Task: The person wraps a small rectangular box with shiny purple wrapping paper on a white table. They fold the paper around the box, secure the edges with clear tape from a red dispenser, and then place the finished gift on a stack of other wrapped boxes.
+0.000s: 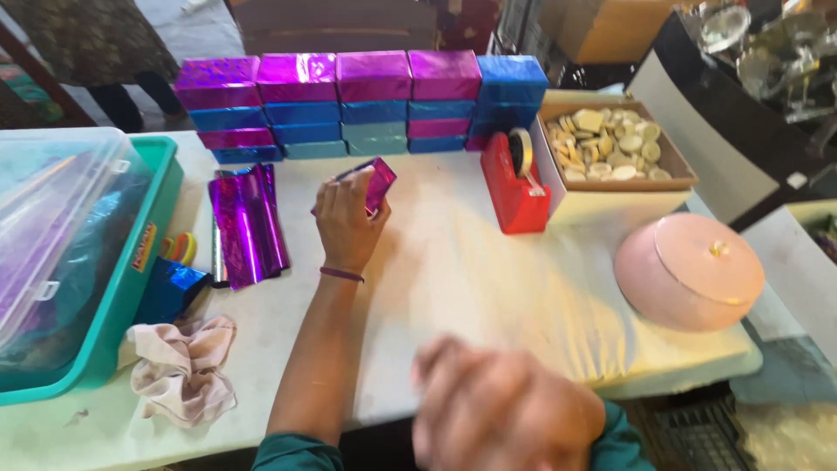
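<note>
- On the white table (453,288), the left hand (347,222) reaches far from the body, fingers curled around a small purple foil box (377,183), which it holds tilted above the tabletop, just near of the stack.
- Near the bottom edge, the right hand (501,410) is a blur low over the table's near edge; whether it is open or closed, or holds anything, cannot be told.
- Far of the held box stands a stack of wrapped boxes (349,105), purple ones on top, blue and teal rows beneath, with a few purple ones in the lower rows and a blue column at the right end.
- Left of the left hand lies a curled purple foil sheet (248,222), flat on the table.
- Right of the held box sits a red tape dispenser (514,187), touching or just beside a cardboard tray (680,174) filled with pale round pieces (610,144).
- Near of that tray, at the right, rests a pink round lidded container (689,270).
- At the far left sits a teal bin (131,288) with a clear plastic lid (52,201) over it.
- Beside the bin lie scissors (179,247) with yellow and red handles, and a blue foil scrap (174,288).
- Near of those, a crumpled pinkish cloth (183,366) lies on the table.
</note>
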